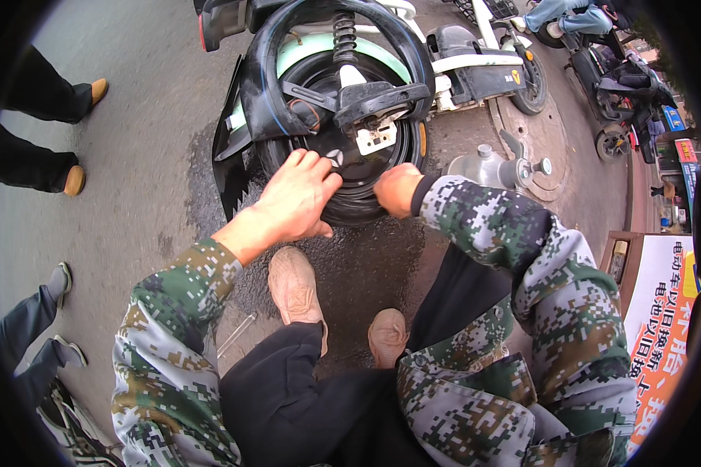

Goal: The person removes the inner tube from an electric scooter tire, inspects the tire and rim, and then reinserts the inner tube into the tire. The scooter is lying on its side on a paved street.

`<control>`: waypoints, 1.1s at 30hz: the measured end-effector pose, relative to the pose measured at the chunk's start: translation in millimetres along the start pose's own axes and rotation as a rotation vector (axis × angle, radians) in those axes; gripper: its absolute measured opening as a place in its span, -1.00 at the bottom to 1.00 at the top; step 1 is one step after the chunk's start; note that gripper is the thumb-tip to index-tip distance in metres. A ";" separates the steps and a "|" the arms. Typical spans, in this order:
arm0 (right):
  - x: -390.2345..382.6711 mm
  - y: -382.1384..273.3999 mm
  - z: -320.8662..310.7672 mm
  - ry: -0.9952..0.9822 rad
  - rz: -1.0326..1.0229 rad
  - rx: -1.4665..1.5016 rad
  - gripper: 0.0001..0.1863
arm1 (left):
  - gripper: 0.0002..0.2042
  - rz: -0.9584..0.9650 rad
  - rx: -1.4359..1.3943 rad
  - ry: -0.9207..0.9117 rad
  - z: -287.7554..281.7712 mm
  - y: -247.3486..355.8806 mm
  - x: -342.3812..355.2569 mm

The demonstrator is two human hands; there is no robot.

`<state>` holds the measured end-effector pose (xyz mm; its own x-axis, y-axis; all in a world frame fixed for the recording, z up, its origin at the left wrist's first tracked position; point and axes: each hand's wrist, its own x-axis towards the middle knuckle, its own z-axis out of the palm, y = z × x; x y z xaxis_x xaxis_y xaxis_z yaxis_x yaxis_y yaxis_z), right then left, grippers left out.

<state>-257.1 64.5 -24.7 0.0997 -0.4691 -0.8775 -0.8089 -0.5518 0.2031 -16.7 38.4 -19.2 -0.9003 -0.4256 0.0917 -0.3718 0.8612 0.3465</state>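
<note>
Head view: the left hand [297, 198] and right hand [397, 191] are at the near edge of a black wheel [356, 210] in front, but I can't tell if either grip is holding it. A white sign [653, 300] at right has sideways black and orange writing.

Wheel [368, 172] before shoes [294, 284]; tube [265, 84] over wheel; canister [488, 166] right of wheel; bystanders' legs [35, 160] far left.
</note>
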 end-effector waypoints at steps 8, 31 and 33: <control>25.2 3.0 -14.9 -0.392 -0.118 -0.256 -0.35 | -0.36 0.010 -0.057 0.018 -7.7 -1.4 -6.1; 5.2 18.6 6.0 -0.039 0.022 -0.124 -0.60 | -0.36 0.019 -0.011 0.009 -2.5 -6.6 -6.4; 9.8 20.6 -1.5 -0.187 -0.033 -0.145 -0.59 | -0.39 0.009 -0.036 -0.004 -3.5 -2.9 -5.2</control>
<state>-271.9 47.5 -28.5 0.0042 -0.3208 -0.9471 -0.7141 -0.6640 0.2217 -10.1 37.1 -17.4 -0.9044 -0.4169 0.0909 -0.3558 0.8543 0.3789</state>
